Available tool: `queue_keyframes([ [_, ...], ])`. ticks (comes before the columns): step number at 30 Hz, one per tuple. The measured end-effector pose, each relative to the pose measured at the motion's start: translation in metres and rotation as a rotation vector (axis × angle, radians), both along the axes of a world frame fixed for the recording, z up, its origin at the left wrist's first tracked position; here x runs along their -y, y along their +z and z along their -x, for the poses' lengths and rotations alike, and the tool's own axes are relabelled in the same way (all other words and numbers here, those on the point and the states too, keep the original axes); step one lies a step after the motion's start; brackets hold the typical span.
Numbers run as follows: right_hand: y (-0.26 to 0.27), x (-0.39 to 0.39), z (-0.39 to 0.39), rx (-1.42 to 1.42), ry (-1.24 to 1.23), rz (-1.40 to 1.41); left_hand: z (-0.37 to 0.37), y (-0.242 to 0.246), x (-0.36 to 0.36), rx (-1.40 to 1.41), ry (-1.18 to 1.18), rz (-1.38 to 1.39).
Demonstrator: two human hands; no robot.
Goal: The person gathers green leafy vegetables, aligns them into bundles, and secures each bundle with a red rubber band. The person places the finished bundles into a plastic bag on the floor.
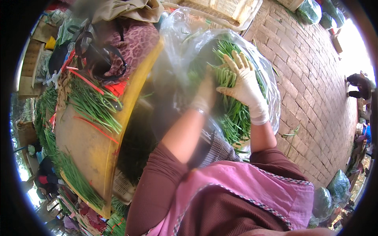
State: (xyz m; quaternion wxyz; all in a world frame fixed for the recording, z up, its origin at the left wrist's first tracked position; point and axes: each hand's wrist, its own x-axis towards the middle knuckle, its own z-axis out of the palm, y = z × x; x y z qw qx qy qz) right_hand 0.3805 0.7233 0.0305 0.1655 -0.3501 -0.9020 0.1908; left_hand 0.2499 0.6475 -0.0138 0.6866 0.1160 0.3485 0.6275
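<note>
Before me a large clear plastic bag [273, 101] stands with its mouth spread, filled with bunches of long green leafy stalks [236, 119] that look like chives. My right hand [244, 81], in a thin, soiled white glove, lies palm-down against the cut stalk ends, with fingers and thumb apart. Also gloved, my left hand [206, 88] reaches in at the left side of the greens. A blurred patch covers it, so its fingers and any grip are hidden.
To the left is a yellow-edged table [88, 150] with a loose bunch of green stalks [94, 101], red ties [96, 129] and a black-strapped bag [97, 57]. White plastic crates [220, 10] stand beyond the bag. Brick paving [307, 97] lies right; filled bags [322, 203] sit further off.
</note>
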Motion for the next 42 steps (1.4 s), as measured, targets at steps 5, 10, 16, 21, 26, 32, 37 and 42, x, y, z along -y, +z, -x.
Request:
queue_keyframes([
  [5,-0.005,0.016,0.002,-0.234,0.096,0.089,-0.003,-0.006,-0.002,0.103,0.007,0.150],
  [10,-0.012,0.024,-0.005,-0.430,-0.023,0.289,-0.009,-0.001,-0.001,0.270,-0.033,0.109],
  [16,-0.001,0.036,-0.007,-0.434,0.024,0.317,-0.009,-0.001,-0.003,0.220,-0.088,0.055],
  [21,0.004,0.043,-0.010,-0.422,0.073,0.336,-0.007,-0.010,-0.002,0.207,-0.079,0.018],
  [26,0.001,0.037,-0.006,-0.517,0.071,0.189,-0.016,-0.010,-0.005,0.344,-0.047,-0.053],
  [32,0.004,0.030,-0.005,-0.437,0.015,0.348,-0.010,-0.004,-0.004,0.220,-0.039,0.071],
  [37,-0.001,0.029,-0.005,-0.283,-0.041,0.422,-0.006,-0.002,-0.003,0.145,-0.100,-0.014],
  [42,-0.004,0.035,-0.014,-0.470,-0.105,0.511,-0.005,-0.013,0.001,0.074,-0.177,0.011],
])
